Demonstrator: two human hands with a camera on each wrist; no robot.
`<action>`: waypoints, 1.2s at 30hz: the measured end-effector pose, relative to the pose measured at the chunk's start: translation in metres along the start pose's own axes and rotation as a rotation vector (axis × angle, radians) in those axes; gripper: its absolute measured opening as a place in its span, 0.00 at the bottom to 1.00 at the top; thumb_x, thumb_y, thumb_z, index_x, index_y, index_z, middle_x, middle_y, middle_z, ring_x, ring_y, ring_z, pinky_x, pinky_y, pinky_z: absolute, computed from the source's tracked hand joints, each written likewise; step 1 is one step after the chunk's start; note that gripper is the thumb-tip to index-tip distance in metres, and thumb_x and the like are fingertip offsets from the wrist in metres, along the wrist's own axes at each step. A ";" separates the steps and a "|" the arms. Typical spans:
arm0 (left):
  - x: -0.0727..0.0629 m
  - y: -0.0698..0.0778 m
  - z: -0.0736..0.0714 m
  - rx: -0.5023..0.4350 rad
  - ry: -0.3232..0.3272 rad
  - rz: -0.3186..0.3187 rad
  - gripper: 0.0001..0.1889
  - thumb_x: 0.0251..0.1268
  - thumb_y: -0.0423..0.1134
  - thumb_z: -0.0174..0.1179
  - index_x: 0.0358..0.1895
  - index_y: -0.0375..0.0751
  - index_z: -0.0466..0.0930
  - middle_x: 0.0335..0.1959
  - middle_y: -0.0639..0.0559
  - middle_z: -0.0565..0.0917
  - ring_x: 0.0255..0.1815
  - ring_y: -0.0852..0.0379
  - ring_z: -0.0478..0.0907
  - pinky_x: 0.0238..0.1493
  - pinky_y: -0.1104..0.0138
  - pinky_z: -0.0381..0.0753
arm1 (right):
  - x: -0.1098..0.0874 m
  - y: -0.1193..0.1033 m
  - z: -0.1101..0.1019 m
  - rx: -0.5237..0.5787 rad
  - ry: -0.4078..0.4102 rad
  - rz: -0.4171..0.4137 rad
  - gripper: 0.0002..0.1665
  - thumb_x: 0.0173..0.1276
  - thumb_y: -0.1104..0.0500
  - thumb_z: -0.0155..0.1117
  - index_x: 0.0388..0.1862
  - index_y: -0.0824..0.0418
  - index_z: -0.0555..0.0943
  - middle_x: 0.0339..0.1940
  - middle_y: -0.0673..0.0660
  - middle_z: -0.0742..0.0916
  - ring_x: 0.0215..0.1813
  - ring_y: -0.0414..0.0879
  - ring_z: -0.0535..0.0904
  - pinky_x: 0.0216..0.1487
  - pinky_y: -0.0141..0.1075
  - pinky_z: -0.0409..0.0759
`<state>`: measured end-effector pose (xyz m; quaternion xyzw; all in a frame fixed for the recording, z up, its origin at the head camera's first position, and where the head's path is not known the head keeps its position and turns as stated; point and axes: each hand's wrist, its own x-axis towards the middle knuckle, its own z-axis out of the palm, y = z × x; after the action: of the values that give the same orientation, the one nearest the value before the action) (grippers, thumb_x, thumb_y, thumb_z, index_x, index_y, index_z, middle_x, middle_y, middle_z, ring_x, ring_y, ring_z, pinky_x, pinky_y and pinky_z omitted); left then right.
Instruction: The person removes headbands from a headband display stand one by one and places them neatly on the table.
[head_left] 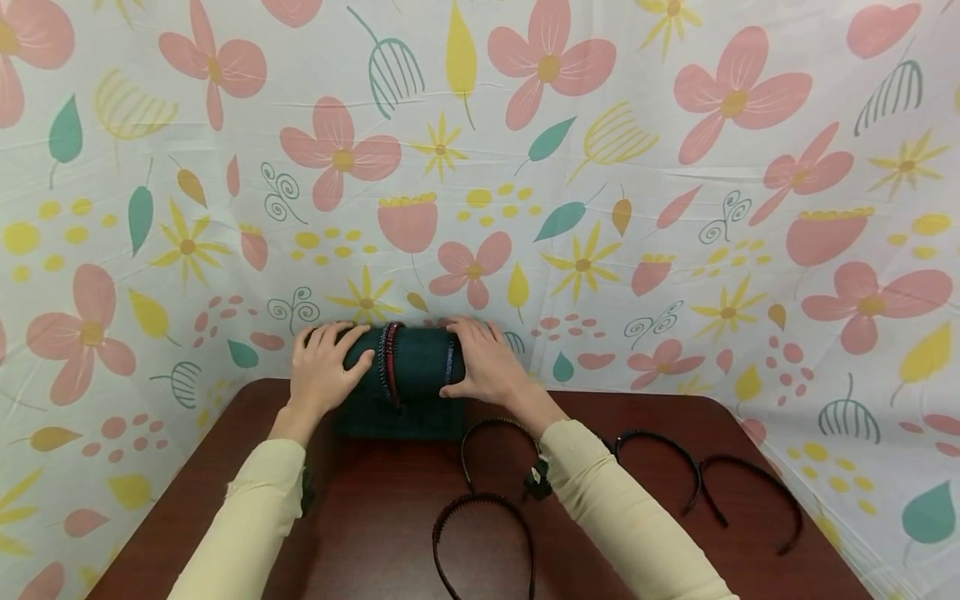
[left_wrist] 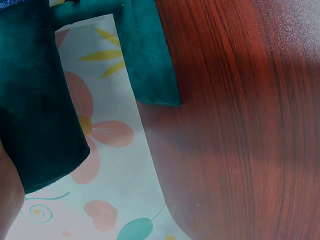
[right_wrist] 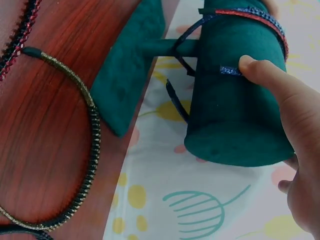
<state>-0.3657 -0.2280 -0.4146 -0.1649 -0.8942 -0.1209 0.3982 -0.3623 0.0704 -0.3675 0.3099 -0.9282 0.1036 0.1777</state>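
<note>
A dark green velvet headband stand (head_left: 423, 371) lies across the back of the table, its thick roll joined by a short post to a flat base (left_wrist: 150, 65). My left hand (head_left: 322, 367) grips the roll's left end, fingers over the top and thumb in front. Near the roll's right end, my right hand (head_left: 483, 362) holds a glittery blue headband (right_wrist: 230, 71) against it, thumb on the band and fingers over the far side. Around the middle of the roll sit a red headband (head_left: 392, 371) and a dark blue headband (head_left: 382, 367), side by side.
Below my right hand lie a gold-and-black headband (right_wrist: 95, 145) and a toothed dark headband (head_left: 483, 497). Two black headbands (head_left: 663, 435) (head_left: 761, 461) rest toward the table's right edge. A flowered cloth (head_left: 472, 167) hangs behind the wooden table (head_left: 375, 517).
</note>
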 end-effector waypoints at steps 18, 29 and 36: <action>0.001 -0.001 0.001 -0.006 0.012 0.008 0.26 0.66 0.60 0.55 0.63 0.55 0.79 0.60 0.44 0.79 0.63 0.42 0.73 0.69 0.42 0.62 | -0.016 0.017 -0.009 0.039 0.010 0.018 0.62 0.48 0.35 0.79 0.75 0.60 0.62 0.75 0.58 0.68 0.73 0.56 0.66 0.77 0.55 0.58; 0.000 0.000 -0.001 -0.025 0.004 -0.004 0.26 0.65 0.58 0.56 0.63 0.54 0.79 0.60 0.44 0.79 0.62 0.42 0.73 0.70 0.42 0.61 | -0.036 0.031 -0.014 0.076 0.085 -0.006 0.59 0.48 0.39 0.80 0.73 0.63 0.64 0.74 0.63 0.69 0.72 0.60 0.68 0.72 0.63 0.61; -0.001 0.000 -0.001 -0.019 -0.004 -0.004 0.25 0.66 0.58 0.56 0.63 0.54 0.79 0.61 0.44 0.79 0.63 0.42 0.72 0.70 0.43 0.60 | -0.058 0.036 -0.018 0.039 0.065 -0.025 0.58 0.50 0.35 0.77 0.72 0.63 0.66 0.71 0.62 0.71 0.71 0.57 0.68 0.74 0.63 0.59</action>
<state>-0.3649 -0.2288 -0.4145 -0.1672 -0.8942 -0.1299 0.3944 -0.3363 0.1350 -0.3763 0.3215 -0.9158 0.1297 0.2029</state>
